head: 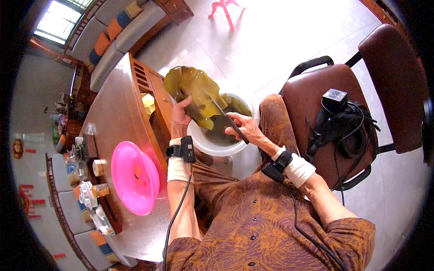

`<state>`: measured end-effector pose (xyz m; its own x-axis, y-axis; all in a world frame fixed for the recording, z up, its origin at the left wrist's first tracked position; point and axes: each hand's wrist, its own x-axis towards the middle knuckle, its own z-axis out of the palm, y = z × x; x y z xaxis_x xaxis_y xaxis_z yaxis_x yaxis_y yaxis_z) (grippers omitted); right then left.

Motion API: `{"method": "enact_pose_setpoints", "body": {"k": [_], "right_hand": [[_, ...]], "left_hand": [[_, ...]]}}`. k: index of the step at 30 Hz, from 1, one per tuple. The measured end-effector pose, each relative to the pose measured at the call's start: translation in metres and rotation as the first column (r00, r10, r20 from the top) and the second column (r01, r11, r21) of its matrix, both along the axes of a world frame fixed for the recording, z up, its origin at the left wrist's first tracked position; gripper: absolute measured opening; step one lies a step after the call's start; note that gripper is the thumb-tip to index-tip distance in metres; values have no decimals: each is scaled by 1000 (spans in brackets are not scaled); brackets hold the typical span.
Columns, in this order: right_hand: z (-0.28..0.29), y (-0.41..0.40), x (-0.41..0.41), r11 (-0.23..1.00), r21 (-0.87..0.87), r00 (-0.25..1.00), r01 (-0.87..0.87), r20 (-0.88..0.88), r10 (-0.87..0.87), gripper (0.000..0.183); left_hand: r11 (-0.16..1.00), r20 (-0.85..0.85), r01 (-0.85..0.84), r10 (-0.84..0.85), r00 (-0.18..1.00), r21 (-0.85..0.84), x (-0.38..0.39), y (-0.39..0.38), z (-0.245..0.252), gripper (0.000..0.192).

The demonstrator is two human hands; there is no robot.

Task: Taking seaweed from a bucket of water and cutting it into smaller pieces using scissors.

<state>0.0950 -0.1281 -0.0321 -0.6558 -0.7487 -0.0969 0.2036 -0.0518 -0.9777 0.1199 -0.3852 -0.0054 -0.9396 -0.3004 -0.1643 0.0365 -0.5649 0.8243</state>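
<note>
My left hand (182,113) grips a broad, wet, yellow-green sheet that looks like kelp (193,88), held up over the left side of a white tub (217,150). In my right hand (244,128) is a thin knife (234,125) with a dark handle; its blade points up and left and lies against the sheet, and the tip's exact contact is unclear. Below both hands, the tub holds dark liquid and more green pieces (237,105). The tub stands between my knees. Both wrists wear black straps with cables over white cuffs.
A pink plastic basin (135,178) rests on the wooden table (112,111) at left, beside small jars and containers. At right, a brown padded chair (315,88) carries a small box (335,96) and black cables. A red stool (222,8) stands on the tiled floor farther off.
</note>
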Motion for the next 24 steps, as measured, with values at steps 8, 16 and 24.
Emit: {"method": "enact_pose_setpoints", "body": {"k": [8,16,24], "right_hand": [[5,-2,-4,1000,0,1000,30,3,-30,59],[5,-8,-10,1000,12,1000,29,7,-29,60],[7,-9,-16,1000,7,997,0,83,-1,58]], "left_hand": [[996,43,88,-88,995,-5,-1,4,4,42],[992,107,125,-121,987,-24,5,5,15,43],[987,132,133,-121,984,-89,0,0,10,39]]}}
